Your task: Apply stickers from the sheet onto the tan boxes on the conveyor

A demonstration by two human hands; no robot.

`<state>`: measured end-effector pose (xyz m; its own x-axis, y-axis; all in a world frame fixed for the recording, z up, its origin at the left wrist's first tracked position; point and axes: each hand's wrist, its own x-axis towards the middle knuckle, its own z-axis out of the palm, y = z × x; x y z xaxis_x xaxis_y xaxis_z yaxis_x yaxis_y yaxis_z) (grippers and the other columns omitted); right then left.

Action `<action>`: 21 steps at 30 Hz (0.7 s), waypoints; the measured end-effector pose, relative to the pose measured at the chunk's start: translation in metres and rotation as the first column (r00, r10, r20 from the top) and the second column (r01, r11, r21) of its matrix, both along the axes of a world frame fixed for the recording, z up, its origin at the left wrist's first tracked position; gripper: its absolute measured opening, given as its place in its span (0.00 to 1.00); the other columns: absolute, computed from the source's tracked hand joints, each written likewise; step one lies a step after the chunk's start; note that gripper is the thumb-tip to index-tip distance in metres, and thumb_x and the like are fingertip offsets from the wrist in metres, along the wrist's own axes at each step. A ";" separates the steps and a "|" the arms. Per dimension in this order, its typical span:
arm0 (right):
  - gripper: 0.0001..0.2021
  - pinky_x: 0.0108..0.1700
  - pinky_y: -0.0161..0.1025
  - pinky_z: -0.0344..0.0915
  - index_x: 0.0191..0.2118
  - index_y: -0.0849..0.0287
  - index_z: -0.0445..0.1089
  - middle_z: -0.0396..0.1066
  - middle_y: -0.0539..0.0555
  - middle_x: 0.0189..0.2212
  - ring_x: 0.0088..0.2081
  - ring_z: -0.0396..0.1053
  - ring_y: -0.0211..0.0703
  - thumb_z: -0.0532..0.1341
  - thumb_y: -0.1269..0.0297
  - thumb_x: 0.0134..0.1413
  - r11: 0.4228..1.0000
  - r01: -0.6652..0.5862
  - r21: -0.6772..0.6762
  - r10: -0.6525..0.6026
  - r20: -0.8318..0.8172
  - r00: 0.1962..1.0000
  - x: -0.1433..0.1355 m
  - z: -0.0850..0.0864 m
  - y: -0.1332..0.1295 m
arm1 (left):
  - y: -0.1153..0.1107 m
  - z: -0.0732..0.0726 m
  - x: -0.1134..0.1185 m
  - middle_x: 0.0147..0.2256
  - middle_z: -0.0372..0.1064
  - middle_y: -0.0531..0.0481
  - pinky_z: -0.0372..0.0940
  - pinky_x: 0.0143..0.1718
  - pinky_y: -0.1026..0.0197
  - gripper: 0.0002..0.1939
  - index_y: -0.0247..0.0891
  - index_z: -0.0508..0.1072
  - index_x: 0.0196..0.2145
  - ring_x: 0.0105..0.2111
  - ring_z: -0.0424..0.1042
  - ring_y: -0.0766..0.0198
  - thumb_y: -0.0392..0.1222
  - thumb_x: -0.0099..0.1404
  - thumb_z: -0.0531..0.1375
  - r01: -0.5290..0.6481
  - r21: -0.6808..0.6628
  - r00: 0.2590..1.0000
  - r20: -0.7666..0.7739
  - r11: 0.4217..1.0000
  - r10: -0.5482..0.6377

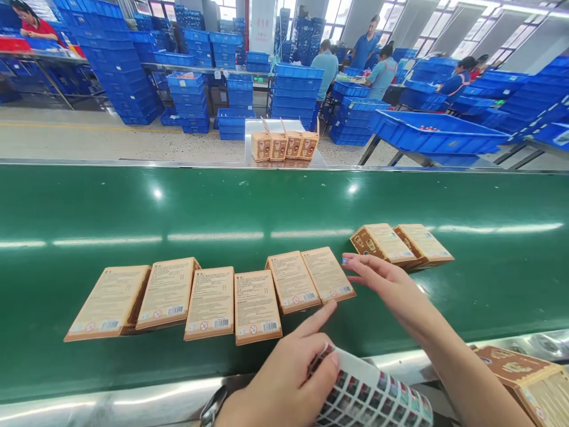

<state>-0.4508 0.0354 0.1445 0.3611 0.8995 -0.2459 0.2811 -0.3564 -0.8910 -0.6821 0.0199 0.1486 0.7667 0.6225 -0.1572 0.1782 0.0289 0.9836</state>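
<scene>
Stickering seems underway: the right hand (386, 280), fingers part-spread, holds 1 sticker (345, 260) at 3 o'clock of a box (326, 273); the left hand (288, 370) clasps a sticker sheet (373, 388). Placement needs alignment.

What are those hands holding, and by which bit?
The left hand holds a curled sticker sheet by its upper-left part. The right hand has a small sticker; exactly how it's gripped is too small to tell.
</scene>
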 end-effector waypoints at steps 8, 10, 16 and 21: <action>0.28 0.46 0.47 0.69 0.32 0.57 0.76 0.79 0.57 0.35 0.41 0.74 0.54 0.67 0.35 0.36 0.992 -0.087 -0.095 0.088 0.007 0.996 0.008 0.003 0.015 | 0.007 -0.008 0.025 0.70 0.48 0.39 0.56 0.63 0.52 0.15 0.44 0.56 0.26 0.70 0.46 0.53 0.38 0.72 0.50 0.077 0.027 0.997 0.012 0.997 -0.078; 0.27 0.43 0.45 0.69 0.31 0.58 0.76 0.78 0.56 0.33 0.39 0.73 0.52 0.67 0.36 0.36 0.986 -0.117 -0.118 0.123 0.038 0.992 0.014 0.005 0.016 | 0.007 -0.006 0.028 0.69 0.50 0.38 0.55 0.64 0.51 0.15 0.44 0.55 0.26 0.70 0.45 0.53 0.38 0.72 0.50 0.086 0.025 0.996 0.011 0.996 -0.086; 0.22 0.39 0.44 0.68 0.31 0.58 0.75 0.78 0.55 0.31 0.35 0.73 0.49 0.64 0.41 0.42 0.974 -0.168 -0.150 0.184 0.104 0.977 0.034 0.003 0.020 | 0.008 -0.005 0.040 0.70 0.46 0.37 0.58 0.63 0.50 0.17 0.44 0.52 0.25 0.70 0.46 0.52 0.37 0.72 0.50 0.114 0.034 0.993 0.000 0.993 -0.114; 0.19 0.30 0.43 0.64 0.29 0.56 0.73 0.75 0.54 0.24 0.27 0.69 0.47 0.59 0.44 0.44 0.980 -0.156 -0.120 0.189 0.352 0.917 0.039 -0.001 0.019 | 0.007 -0.005 0.049 0.70 0.47 0.39 0.59 0.62 0.49 0.19 0.45 0.51 0.24 0.70 0.46 0.51 0.38 0.73 0.50 0.118 0.038 0.993 0.009 0.992 -0.119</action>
